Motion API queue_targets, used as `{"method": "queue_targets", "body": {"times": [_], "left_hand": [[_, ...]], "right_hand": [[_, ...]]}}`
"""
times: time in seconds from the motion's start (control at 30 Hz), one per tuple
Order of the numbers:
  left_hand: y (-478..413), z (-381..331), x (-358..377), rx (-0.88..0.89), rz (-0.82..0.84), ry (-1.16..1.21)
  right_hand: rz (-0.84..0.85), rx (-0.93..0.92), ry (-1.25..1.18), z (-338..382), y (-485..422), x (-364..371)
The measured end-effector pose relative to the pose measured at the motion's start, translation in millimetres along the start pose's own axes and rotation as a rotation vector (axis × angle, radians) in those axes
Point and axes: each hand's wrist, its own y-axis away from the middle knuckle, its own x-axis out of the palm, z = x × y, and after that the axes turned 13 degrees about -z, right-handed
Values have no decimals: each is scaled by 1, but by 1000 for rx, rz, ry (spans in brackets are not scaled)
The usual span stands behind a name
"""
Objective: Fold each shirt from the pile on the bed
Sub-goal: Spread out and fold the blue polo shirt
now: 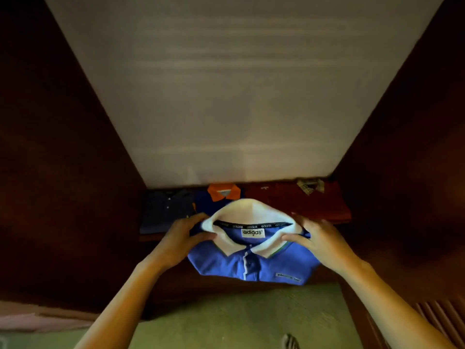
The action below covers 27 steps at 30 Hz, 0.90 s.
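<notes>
L hand (181,238) & R hand (319,238) grip folded blue polo (226,263) at collar sides; keep level, set flat w/o loosening folds

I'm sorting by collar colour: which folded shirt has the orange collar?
The navy shirt in the middle of the back row, between a dark grey shirt and a red shirt. The blue polo in front has a white collar.

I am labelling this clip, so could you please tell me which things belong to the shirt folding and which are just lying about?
Part of the job: blue polo shirt, gripped near the collar by the left hand and right hand; dark shirt, orange-collared shirt and red shirt, folded on the shelf behind.
Just there: green floor; a foot; slatted panel.
</notes>
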Motion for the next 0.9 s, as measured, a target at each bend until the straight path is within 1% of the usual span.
{"method": "queue_targets", "body": {"times": [0.17,0.23,0.3,0.37,0.43,0.53,0.67,0.77,0.9], "left_hand": [[-49,31,7,-140,-93,29],[-66,50,-3,-204,-136,52],[-82,74,-20,-279,-153,70],[-96,103,-42,-358,-169,96],[-110,140,-66,-422,-215,121],[-131,213,-97,-537,-353,147],[-158,311,-117,-606,-510,104],[-182,370,-125,-608,-504,100],[-248,458,-120,-555,-478,-1]], "right_hand": [[28,-115,31,-33,-80,32],[88,-140,36,-35,-111,58],[159,-134,-7,-30,-143,89],[196,-123,-59,-19,-170,126],[192,-122,-121,-9,-193,171],[246,-42,-208,0,-224,253],[252,37,-354,16,-252,367],[260,110,-421,10,-265,446],[216,111,-413,-13,-314,538]]}}
